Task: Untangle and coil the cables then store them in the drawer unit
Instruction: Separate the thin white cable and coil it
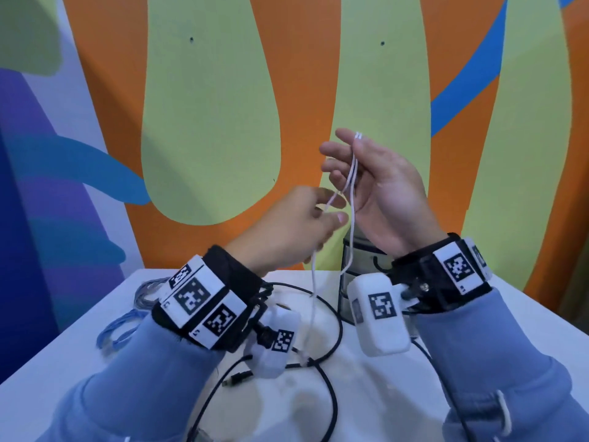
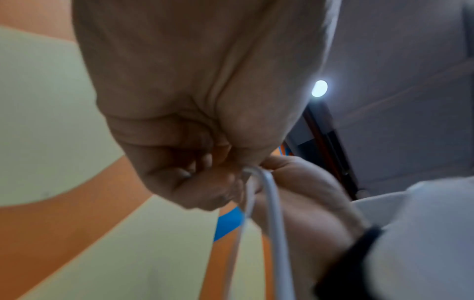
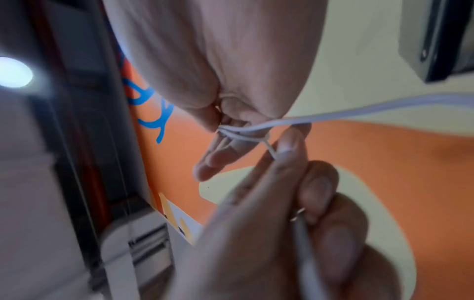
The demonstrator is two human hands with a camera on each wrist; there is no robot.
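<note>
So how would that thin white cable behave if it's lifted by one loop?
Probably floppy: the white cable hangs limp from the right hand toward the table. Likely light, since the left hand pinches it with fingertips only. Loops may slip; it looks smooth.

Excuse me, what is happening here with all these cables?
A person is winding a thin white cable at chest height. The right hand holds its loops between thumb and fingers, and the left hand pinches a strand below. A black cable and a blue cable lie loose on the white table.
</note>
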